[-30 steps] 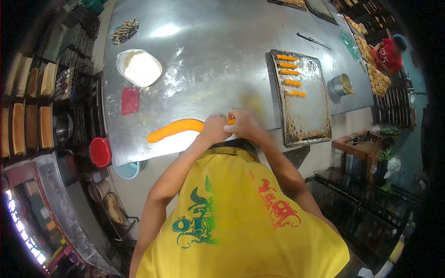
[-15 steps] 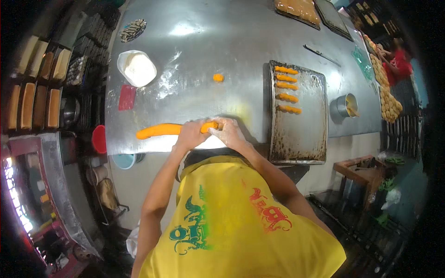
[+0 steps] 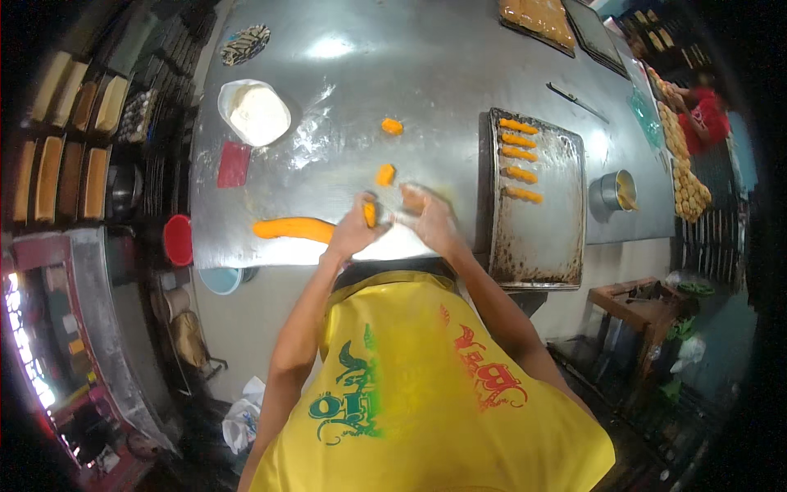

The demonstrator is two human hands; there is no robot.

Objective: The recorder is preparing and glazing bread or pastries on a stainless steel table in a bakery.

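Note:
A long orange dough roll (image 3: 291,229) lies along the near edge of the steel table. My left hand (image 3: 352,230) is closed around its right end, and a bit of orange dough shows between thumb and fingers. Floury and somewhat blurred, my right hand (image 3: 433,220) is just to the right, its fingers apart and holding nothing I can see. A small cut dough piece (image 3: 385,175) sits just beyond my hands. Farther off is a second dough piece (image 3: 392,126).
To the right, a dark-edged baking tray (image 3: 541,238) bears several orange dough strips (image 3: 518,153). Beyond it are a metal pot (image 3: 608,190) and a knife (image 3: 576,102). At left stand a white flour tub (image 3: 261,115) and a flat red scraper (image 3: 234,164). A person in red (image 3: 707,123) is at the far right.
A new dough piece now lies on the table beyond my hands. My right hand has come away from the roll's end. The view has shifted slightly.

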